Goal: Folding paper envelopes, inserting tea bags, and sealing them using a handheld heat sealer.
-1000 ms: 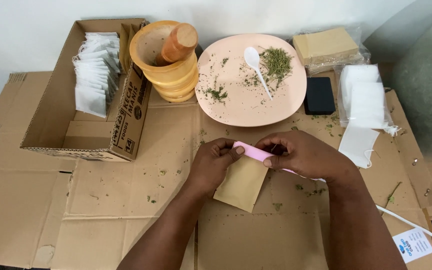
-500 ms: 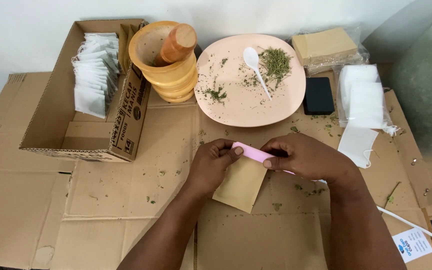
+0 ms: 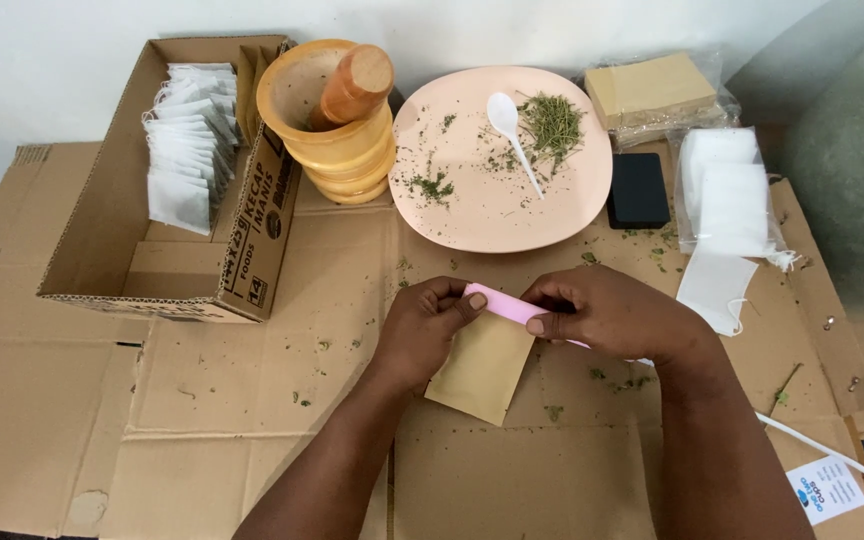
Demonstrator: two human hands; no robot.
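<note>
Pinching pink strip (image 3: 508, 304) between both hands (image 3: 522, 315)

I see a tan paper pouch (image 3: 482, 368), flat and rectangular, held just above the cardboard. It hangs tilted, its lower corner swung toward the right and its top edge up at my fingers. A pink bar (image 3: 508, 304) lies across that top edge, running slantwise from upper left down to the right; its right part is hidden under my right hand (image 3: 612, 315). My left hand (image 3: 432, 325) pinches the bar's left end and the pouch's top corner between thumb and fingers. My right hand grips the bar from the other side, thumb pressed on its front. The pouch looks uncreased and closed along its lower edges.
</note>
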